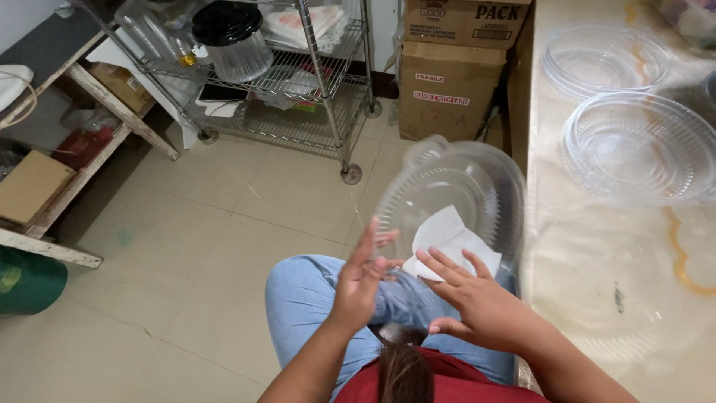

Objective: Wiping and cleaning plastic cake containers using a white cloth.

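A: What's the biggest thing near you?

B: The pale bench (597,246) on your right. Two stacks of clear round lids sit on it, one stack (640,145) nearer you and another (604,60) behind it, just beside each other.

A: And off to the other side?

B: A wire shelf rack (298,82) on wheels stands on the tiled floor, with brown cardboard boxes (447,75) piled between it and the bench.

A: What are you holding?

B: A clear round plastic lid (455,194), tilted up on edge over your lap, just beside the bench edge. Your left hand (362,280) steadies its near rim, fingers straight and close together. Your right hand (477,298) has its fingers (440,261) spread, pressing a white paper tissue (447,239) flat against the lid's face.
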